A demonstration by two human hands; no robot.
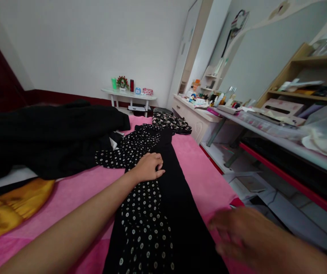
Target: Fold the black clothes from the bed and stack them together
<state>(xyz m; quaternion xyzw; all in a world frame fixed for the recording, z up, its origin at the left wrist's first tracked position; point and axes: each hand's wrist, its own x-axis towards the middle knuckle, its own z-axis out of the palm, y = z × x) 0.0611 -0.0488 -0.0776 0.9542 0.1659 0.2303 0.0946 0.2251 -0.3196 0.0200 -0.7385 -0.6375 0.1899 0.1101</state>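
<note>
A long black dress (pixel 149 217) with white ring-shaped dots and plain black panels lies stretched along the pink bedspread. My left hand (pixel 149 166) rests on its upper part, fingers curled in on the cloth near where the dotted part meets the plain black. The fingertips are partly hidden. To the right of the dress, over the bed's edge, my right hand (pixel 238 230) is smeared by motion. Its fingers look apart, and nothing shows between them.
A heap of black clothes (pixel 52 133) covers the bed's left side, with a mustard-yellow cloth (pixel 17 209) below it. Folded floral fabric (pixel 170 122) lies at the far end. On the right stand a cluttered dressing table (pixel 193 108) and a shelf (pixel 303 97). A small white table (pixel 129 94) stands by the wall.
</note>
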